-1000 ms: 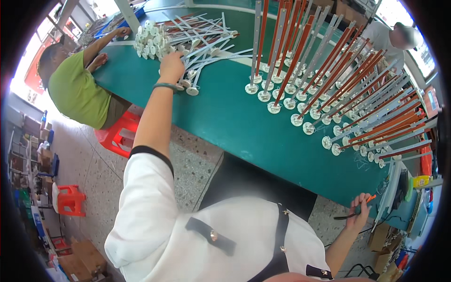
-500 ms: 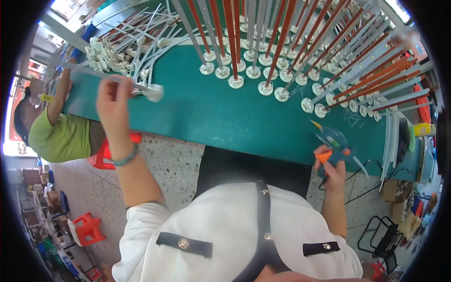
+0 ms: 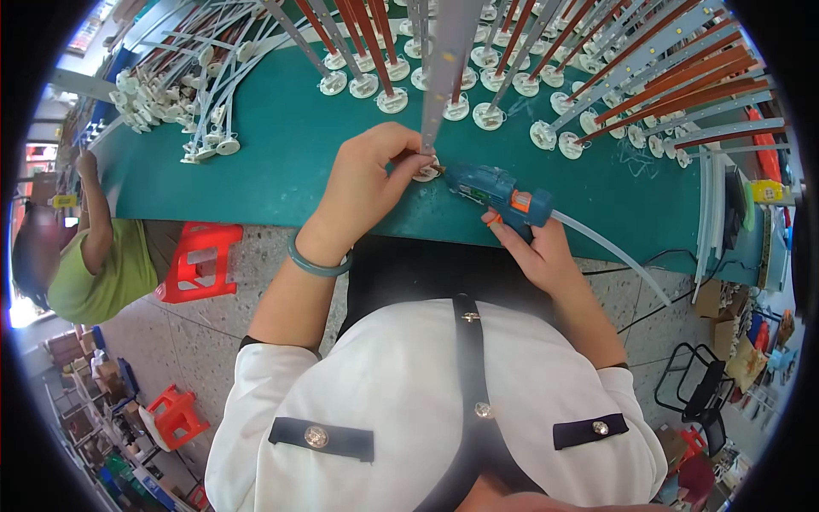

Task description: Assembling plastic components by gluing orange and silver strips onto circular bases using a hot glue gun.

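My left hand [image 3: 375, 175] pinches a grey LED strip [image 3: 444, 77] low down, just above its round white base [image 3: 426, 173]. The strip stands upright over the green table, its upper end out of the picture. My right hand [image 3: 536, 250] is wrapped round the handle of a blue hot glue gun [image 3: 499, 192] with an orange trigger. The gun's nozzle meets the white base beside my left fingertips; whether it touches is too small to tell. A long translucent glue stick [image 3: 610, 247] trails from the gun's rear.
Many similar strips on round white bases [image 3: 489, 116] stand across the table's far side. A loose pile of strips with white bases [image 3: 162, 98] lies at the far left. A person in a green shirt [image 3: 107, 264] sits at left near a red stool [image 3: 200, 260]. A cable [image 3: 653, 256] runs at right.
My left hand has brought the LED strip from the left to the middle and stood it upright. My right hand has moved the glue gun left, up to the strip's base.
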### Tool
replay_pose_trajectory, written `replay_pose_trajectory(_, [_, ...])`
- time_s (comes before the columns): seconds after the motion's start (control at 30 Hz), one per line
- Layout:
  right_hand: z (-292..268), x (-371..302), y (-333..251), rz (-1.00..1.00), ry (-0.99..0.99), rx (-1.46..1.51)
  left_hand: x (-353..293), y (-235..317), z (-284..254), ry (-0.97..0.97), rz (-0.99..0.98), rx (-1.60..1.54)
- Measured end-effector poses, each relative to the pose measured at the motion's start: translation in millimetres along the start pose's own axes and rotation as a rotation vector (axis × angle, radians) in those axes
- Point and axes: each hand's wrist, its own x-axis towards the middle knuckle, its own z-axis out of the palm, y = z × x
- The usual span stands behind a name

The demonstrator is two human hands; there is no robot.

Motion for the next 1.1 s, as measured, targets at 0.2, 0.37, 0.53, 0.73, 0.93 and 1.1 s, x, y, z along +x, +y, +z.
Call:
replay_pose_trajectory(0.2, [8,8,-1,-0.165,0.040,-0.191,4,-2,-2,-0.012,-0.061,-0.008])
replay_pose_trajectory(0.37, [12,9,-4,-0.092,0.046,-0.268,6,-4,-3,-0.016,-0.048,-0.042])
replay_pose_trajectory(0.53, [14,8,-9,-0.089,0.049,-0.330,5,-3,-2,-0.011,-0.065,-0.063])
replay_pose_trajectory(0.73, [13,8,-12,-0.064,0.040,-0.312,4,-4,0,-0.011,-0.088,-0.071])
replay_pose_trajectory(0.93, [10,5,-12,-0.054,0.051,-0.322,2,2,2,-0.030,-0.027,-0.029])
replay_pose_trajectory(1.1, [4,6,-4,-0.054,-0.030,-0.280,-2,14,7,-0.024,-0.006,0.084])
